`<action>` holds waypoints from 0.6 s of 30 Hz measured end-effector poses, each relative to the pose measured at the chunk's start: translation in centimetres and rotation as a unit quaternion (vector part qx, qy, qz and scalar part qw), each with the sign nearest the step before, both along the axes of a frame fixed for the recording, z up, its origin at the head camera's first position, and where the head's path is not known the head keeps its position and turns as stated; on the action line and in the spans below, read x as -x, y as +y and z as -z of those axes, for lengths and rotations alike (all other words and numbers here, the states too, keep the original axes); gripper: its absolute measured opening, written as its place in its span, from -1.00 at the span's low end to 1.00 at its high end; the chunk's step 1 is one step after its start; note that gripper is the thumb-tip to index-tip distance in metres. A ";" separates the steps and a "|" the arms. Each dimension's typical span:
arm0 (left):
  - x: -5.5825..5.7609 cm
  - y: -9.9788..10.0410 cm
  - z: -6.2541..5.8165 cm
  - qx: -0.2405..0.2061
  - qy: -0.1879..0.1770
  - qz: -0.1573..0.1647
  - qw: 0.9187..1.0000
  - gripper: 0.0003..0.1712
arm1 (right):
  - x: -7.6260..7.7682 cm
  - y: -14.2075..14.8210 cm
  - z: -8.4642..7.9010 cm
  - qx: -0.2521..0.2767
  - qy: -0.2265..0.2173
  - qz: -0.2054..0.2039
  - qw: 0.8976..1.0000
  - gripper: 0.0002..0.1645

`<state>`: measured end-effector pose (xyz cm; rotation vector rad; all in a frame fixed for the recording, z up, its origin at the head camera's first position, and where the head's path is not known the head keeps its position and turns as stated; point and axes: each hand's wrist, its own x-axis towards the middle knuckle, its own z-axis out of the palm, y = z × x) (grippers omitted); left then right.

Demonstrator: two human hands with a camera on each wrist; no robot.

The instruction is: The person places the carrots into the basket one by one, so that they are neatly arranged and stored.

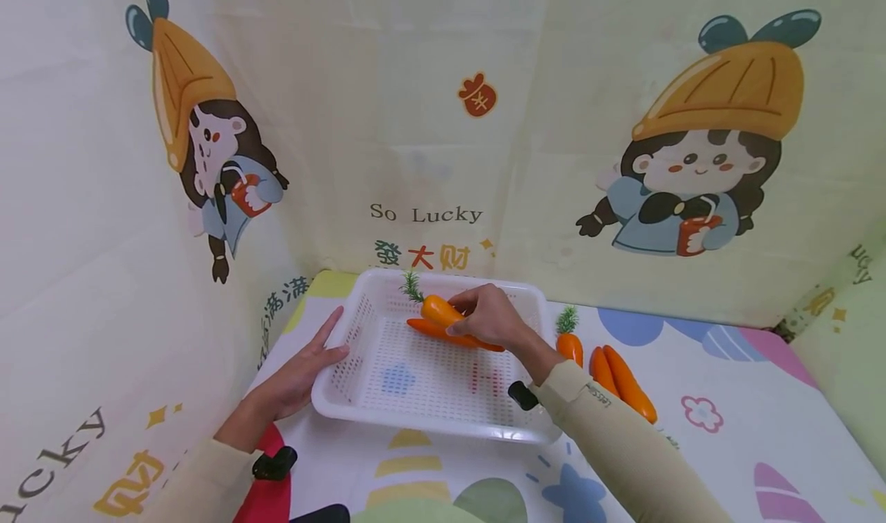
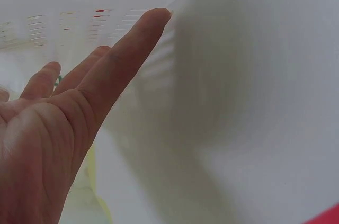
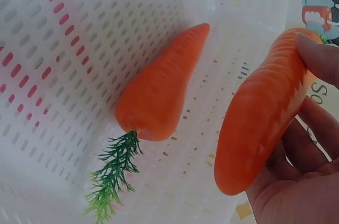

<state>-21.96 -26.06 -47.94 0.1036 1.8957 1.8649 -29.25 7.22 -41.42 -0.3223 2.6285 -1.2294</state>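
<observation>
Orange carrot [image 3: 254, 123] within curled right hand [image 1: 490, 317], straight-fingered left hand [image 1: 302, 371] against basket [image 1: 429, 426]

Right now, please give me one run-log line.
right hand: holds artificial carrot; left hand: touches plastic basket; basket: second carrot lying inside; table: three carrots beside basket

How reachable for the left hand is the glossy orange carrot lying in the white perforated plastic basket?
Probably yes: bare basket floor leads from the left hand to the lying carrot. The right hand, holding another orange carrot, mainly crowds its right end.
</observation>
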 end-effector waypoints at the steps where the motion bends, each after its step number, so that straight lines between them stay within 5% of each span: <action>1: 0.0 0.0 0.0 0.002 0.000 0.000 1.000 -0.04 | 0.0 0.0 0.0 0.000 0.002 -0.001 1.000 -0.49; 18: -0.1 -0.1 -0.2 0.008 -0.009 -0.004 1.000 -0.07 | 0.9 -0.8 1.8 -0.005 0.010 -0.011 1.000 -0.54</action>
